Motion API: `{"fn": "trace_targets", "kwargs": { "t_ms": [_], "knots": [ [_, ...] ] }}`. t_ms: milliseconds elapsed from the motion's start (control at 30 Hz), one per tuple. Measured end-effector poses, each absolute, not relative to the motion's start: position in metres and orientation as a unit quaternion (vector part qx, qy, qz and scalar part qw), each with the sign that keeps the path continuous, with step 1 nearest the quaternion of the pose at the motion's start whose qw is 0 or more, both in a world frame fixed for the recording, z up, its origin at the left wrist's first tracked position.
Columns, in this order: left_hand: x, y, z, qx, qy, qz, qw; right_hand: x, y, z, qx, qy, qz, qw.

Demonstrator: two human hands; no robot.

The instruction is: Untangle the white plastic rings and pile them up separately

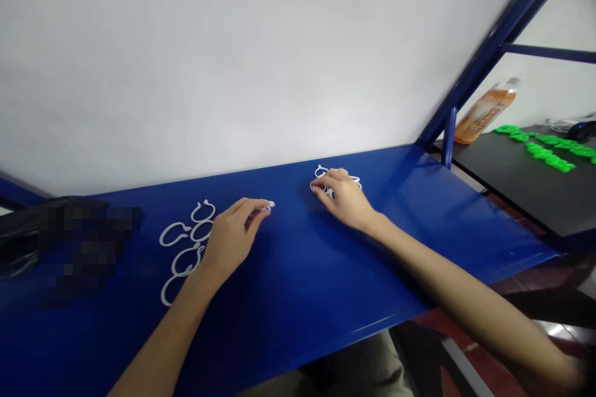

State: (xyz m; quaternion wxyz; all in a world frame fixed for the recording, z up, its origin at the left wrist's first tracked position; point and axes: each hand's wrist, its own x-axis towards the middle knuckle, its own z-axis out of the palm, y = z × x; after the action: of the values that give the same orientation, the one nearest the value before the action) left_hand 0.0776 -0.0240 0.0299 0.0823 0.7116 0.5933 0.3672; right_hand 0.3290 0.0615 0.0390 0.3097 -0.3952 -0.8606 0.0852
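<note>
My left hand (237, 229) is raised a little over the blue table, thumb and fingers pinching a white plastic curtain ring (271, 204); only its small knobbed end shows. Left of that hand lie several white C-shaped curtain rings (175, 234) in a loose group, some partly hidden behind the wrist. Farther right, my right hand (342, 195) rests over a second cluster of white curtain rings (356, 180) near the wall. Its fingers are closed around a ring at the cluster's left side, and the hand covers much of the cluster.
The blue tabletop (288, 298) meets a white wall (279, 62). Black plastic (23, 229) lies at the far left beside a pixelated patch. Beyond a blue metal frame (493, 37), a dark side table (507, 180) bears an orange bottle (487, 111) and bright green bundles (549, 157).
</note>
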Motion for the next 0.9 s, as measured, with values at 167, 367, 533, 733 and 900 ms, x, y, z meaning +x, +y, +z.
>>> {"fn": "trace_targets", "kwargs": {
  "t_ms": [167,367,533,733,900],
  "knots": [
    [0.103,-0.035,0.032,0.621,0.514,0.445,0.390,0.302,0.009,0.027,-0.313,-0.831,0.331,0.319],
    [0.078,-0.025,0.042,0.662,0.635,0.391,0.071,0.303,0.011,0.012,-0.362,-0.807,0.320,0.340],
    [0.003,-0.021,0.038,0.442,0.826,0.291,-0.197,0.310,0.021,0.008,-0.381,-0.819,0.286,0.320],
    [-0.045,-0.022,0.021,0.354,0.897,0.250,-0.082,0.312,0.020,0.011,-0.389,-0.825,0.267,0.310],
    [-0.005,-0.014,0.032,0.528,0.782,0.314,-0.105,0.315,0.021,0.009,-0.409,-0.813,0.270,0.315]
  ]
}}
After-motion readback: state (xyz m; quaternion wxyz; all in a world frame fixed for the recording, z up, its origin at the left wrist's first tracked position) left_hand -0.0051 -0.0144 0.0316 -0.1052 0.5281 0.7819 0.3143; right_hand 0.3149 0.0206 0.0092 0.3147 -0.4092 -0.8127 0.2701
